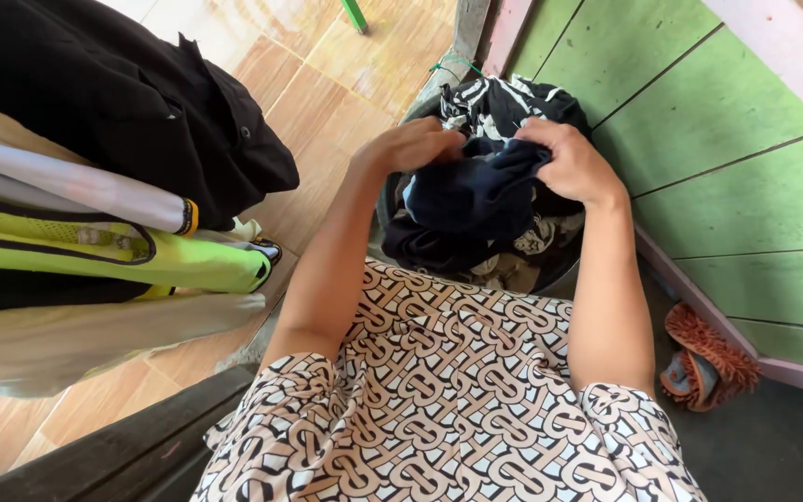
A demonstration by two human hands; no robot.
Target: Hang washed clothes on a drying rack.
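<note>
While both hands, left [411, 147], right [571, 163], bunch soft navy cloth [467, 200], round basin [550, 274]

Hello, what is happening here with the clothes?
A person bends over a dark basin full of clothes by a green wall. Both hands, left and right, grip a navy cloth above the pile. More garments hang on the left, over a tiled floor.
</note>
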